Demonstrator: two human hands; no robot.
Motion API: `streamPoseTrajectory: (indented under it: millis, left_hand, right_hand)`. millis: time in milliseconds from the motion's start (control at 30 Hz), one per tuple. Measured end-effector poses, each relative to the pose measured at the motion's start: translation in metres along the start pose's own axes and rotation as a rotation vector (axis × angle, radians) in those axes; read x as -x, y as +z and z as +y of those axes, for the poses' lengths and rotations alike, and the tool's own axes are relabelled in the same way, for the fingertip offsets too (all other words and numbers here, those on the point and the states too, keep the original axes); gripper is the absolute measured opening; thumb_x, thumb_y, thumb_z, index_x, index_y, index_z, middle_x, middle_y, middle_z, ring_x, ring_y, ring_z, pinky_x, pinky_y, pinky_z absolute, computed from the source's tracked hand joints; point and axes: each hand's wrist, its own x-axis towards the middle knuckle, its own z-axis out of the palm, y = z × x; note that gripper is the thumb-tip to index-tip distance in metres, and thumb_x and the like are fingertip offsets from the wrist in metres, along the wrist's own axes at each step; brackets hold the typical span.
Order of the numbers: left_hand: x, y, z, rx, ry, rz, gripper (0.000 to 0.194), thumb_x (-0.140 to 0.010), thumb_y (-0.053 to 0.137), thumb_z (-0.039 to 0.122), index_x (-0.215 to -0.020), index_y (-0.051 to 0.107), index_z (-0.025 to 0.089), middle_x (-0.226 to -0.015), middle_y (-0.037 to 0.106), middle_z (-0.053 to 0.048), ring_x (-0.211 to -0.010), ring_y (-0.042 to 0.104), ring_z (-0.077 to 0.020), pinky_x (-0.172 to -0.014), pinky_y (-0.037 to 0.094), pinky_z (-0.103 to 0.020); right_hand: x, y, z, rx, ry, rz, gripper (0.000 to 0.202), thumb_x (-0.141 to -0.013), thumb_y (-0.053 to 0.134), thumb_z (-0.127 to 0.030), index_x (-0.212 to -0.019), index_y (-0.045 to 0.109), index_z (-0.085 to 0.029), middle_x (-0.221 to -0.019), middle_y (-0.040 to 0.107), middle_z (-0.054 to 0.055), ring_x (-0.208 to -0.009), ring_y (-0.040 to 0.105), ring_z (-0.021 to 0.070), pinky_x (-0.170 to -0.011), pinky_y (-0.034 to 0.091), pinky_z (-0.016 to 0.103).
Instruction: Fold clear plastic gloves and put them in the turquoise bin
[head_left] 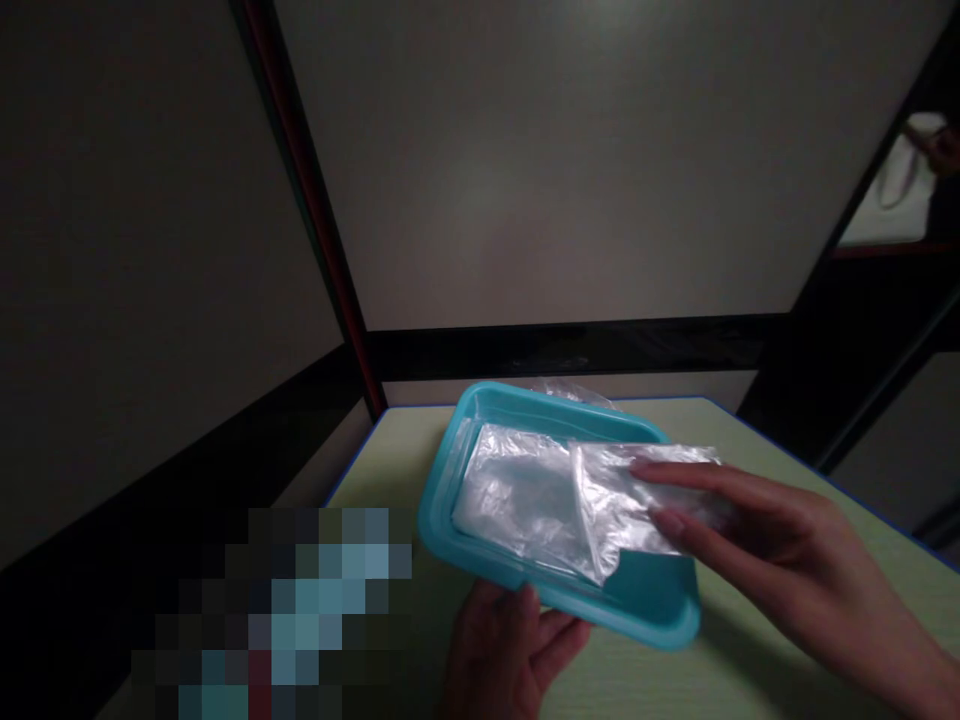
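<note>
A light blue plastic tray [652, 625] is tilted above the table, its near edge gripped by my left hand [510, 645] from below, with the thumb at the rim. Inside it lies a flat, folded clear plastic bag [517, 500]. Over the tray's right part, my right hand [742, 530] pinches another piece of clear crinkled plastic [611, 500] between thumb and fingers. That piece overlaps the right end of the plastic in the tray; whether the two are joined I cannot tell.
The pale green table [780, 450] has a blue edge. Some clear plastic [574, 392] shows behind the tray's far rim. Grey panels stand behind the table. A white bag [896, 190] is at the upper right. The lower left is pixelated.
</note>
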Motion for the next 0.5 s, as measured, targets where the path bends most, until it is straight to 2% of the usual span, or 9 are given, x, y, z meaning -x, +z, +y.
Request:
streamPoseTrajectory:
  millis: [133,267,400,500]
  left_hand:
    - [0.001,-0.001,-0.002,-0.012,0.027,0.021,0.04,-0.064,0.078,0.039,-0.098,0.065,0.023,-0.1,0.069,-0.008,-0.104,0.061,-0.0302,-0.095,0.042,-0.045]
    - [0.002,-0.003,-0.006,-0.026,0.017,0.034,0.041,-0.064,0.078,0.039,-0.099,0.064,0.024,-0.1,0.069,-0.008,-0.101,0.062,-0.0304,-0.094,0.043,-0.044]
    - [0.003,-0.003,-0.007,-0.04,0.013,0.041,0.04,-0.063,0.078,0.04,-0.098,0.064,0.024,-0.099,0.069,-0.008,-0.102,0.062,-0.0306,-0.095,0.043,-0.045]
    - [0.003,-0.003,-0.005,-0.032,0.011,0.033,0.036,-0.063,0.078,0.041,-0.092,0.064,0.023,-0.095,0.071,-0.006,-0.102,0.062,-0.0294,-0.097,0.041,-0.045]
  right_hand:
    - [-0.002,0.001,-0.001,0.111,-0.09,-0.022,0.018,-0.078,0.057,-0.035,-0.085,0.07,-0.025,-0.088,0.067,0.007,-0.074,0.063,0.0204,-0.052,0.053,0.026]
    - [-0.01,-0.003,-0.003,0.252,-0.18,-0.092,0.017,-0.081,0.051,-0.029,-0.079,0.066,-0.022,-0.081,0.064,0.007,-0.07,0.061,0.0188,-0.055,0.051,0.028]
    - [-0.016,-0.004,-0.007,0.401,-0.274,-0.095,0.017,-0.082,0.047,-0.021,-0.087,0.063,-0.02,-0.081,0.063,0.007,-0.069,0.06,0.018,-0.058,0.05,0.028]
    - [-0.019,0.0,-0.009,0.525,-0.319,-0.088,0.025,-0.081,0.042,-0.014,-0.098,0.061,-0.017,-0.083,0.063,0.009,-0.068,0.061,0.0181,-0.058,0.051,0.029]
